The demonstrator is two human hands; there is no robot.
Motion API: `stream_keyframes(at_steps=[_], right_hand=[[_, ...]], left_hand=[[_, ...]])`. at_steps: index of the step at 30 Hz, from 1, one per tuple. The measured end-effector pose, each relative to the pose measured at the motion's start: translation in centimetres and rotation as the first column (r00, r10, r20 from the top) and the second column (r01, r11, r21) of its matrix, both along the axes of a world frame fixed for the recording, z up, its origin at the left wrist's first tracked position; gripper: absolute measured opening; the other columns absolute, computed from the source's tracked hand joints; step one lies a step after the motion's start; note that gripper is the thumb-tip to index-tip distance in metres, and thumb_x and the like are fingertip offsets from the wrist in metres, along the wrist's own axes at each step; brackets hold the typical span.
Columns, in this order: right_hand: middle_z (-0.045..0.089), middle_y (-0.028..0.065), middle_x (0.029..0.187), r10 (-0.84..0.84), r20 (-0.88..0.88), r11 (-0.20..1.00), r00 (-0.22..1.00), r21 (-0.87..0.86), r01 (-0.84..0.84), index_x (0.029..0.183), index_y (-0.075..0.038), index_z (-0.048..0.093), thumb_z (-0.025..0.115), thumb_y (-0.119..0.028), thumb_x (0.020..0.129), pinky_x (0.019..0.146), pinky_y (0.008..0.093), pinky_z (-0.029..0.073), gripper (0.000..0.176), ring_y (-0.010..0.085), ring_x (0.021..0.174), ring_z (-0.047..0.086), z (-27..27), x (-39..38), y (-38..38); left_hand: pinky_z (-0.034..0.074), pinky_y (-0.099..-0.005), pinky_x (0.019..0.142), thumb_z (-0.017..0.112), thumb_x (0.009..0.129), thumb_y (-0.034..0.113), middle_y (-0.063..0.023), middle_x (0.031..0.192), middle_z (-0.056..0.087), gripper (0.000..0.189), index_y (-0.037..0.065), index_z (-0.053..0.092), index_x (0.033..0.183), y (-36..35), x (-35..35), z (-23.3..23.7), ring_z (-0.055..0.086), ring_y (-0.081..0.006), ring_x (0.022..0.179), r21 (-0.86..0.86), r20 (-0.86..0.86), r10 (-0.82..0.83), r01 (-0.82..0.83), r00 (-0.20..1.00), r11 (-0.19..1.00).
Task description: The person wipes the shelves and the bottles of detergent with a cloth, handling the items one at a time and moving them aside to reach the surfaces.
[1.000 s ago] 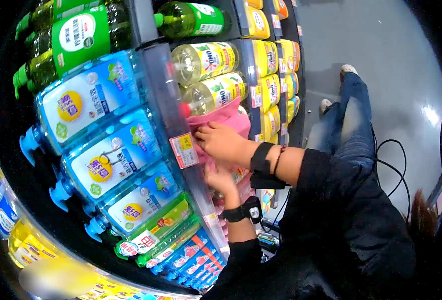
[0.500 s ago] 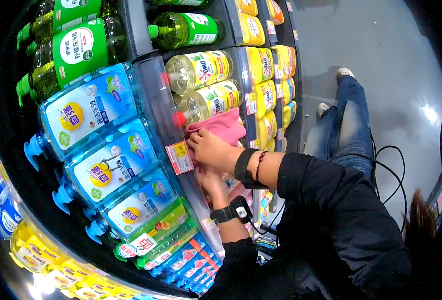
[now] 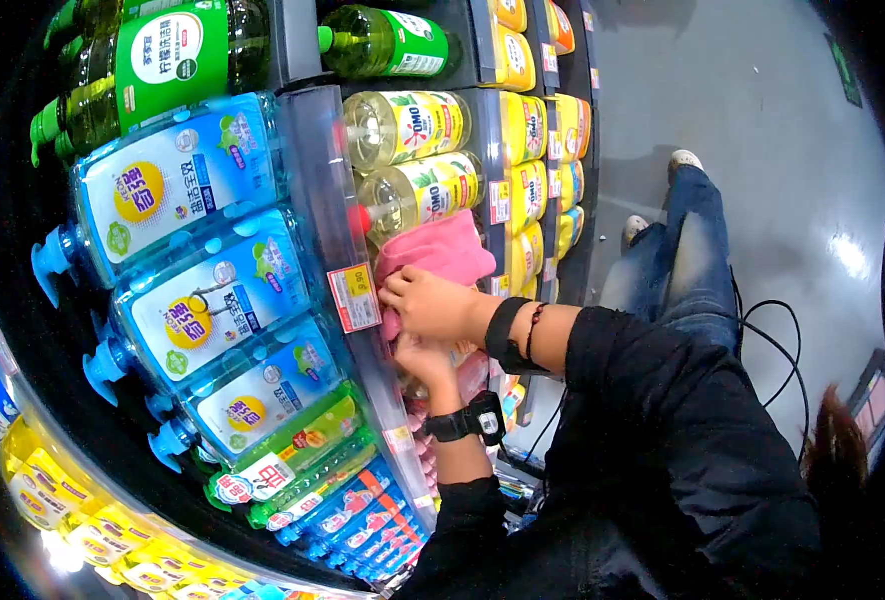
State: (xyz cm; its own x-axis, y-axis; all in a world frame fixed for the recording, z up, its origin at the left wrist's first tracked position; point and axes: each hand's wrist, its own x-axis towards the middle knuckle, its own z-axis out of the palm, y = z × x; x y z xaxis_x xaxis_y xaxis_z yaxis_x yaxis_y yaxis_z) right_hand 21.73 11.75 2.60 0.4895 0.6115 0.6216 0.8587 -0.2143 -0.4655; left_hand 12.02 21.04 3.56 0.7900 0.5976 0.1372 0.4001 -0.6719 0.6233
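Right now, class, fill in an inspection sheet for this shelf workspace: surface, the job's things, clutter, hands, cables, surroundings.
Surface: shelf rail, clear plastic, carrying a price tag.
Job's things: pink cloth, bunched against the rail below the OMO bottles.
Clutter: nothing seen.
Hands: right hand curled on the pink cloth; left hand just beneath it, partly hidden, watch on its wrist.
Cables: black cable looping beside the jeans.
Surroundings: blue pump bottles, green bottles, yellow packs, grey floor.

Soft matt pink cloth; at nine o'clock, glossy translucent plastic bottles and paper price tag; at two o'clock, polished floor.
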Motion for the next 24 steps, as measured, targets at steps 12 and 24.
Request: stream_keyframes(at_steps=[12,24], right_hand=[[0.050,0.0120,0.096,0.169,-0.770,0.947,0.615,0.301,0.115,0.090,-0.003,0.058,0.055,-0.002,0.056,0.075,0.0338,0.040,0.034,0.0273,0.087,0.049,-5.0,-3.2,-3.8],[0.046,0.0119,0.108,-0.004,-0.682,0.930,0.731,0.266,0.252,0.104,-0.003,0.051,0.053,-0.006,0.061,0.086,0.0343,0.033,0.043,0.0266,0.101,0.042,0.0,-1.3,0.3]], left_hand=[[0.041,-0.0222,0.050,0.048,0.080,0.003,-0.0017,0.063,0.054,0.017,-0.005,0.052,0.094,-4.6,-1.6,-1.7,0.049,-0.0086,0.053,-0.400,-0.222,0.036,-0.125,0.974,0.908],[0.042,-0.0231,0.060,0.044,0.084,0.016,-0.0111,0.089,0.053,0.050,-0.003,0.022,0.125,-1.4,-1.2,0.5,0.052,-0.0137,0.070,-0.010,0.130,0.039,-0.038,0.991,0.999]])
